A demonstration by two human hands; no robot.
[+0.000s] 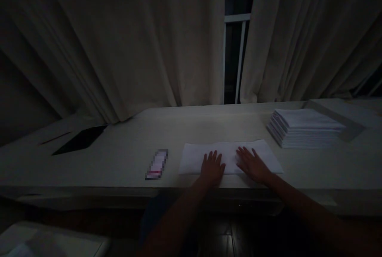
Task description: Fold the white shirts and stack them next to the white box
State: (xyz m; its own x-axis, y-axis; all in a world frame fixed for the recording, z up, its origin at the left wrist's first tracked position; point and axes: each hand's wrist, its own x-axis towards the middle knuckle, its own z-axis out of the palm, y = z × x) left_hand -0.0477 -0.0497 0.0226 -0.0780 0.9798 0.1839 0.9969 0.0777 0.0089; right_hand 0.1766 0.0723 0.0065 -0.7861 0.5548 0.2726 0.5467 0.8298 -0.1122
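A white folded cloth [229, 157] lies flat as a long rectangle near the front edge of the table. My left hand [212, 168] rests palm down on its middle-left part, fingers spread. Just right of the cloth's middle, my right hand [252, 163] also presses flat with its fingers apart. Neither hand grips anything. To the right and further back stands a neat stack of folded white cloths [310, 127], apart from both hands.
A phone [157, 164], blurred out, lies left of the cloth. Further left are a dark flat sheet [80, 139] and a thin stick [55, 138] on the white table [125, 169]. Beige curtains [185, 42] hang behind. A white surface [53, 241] shows at lower left.
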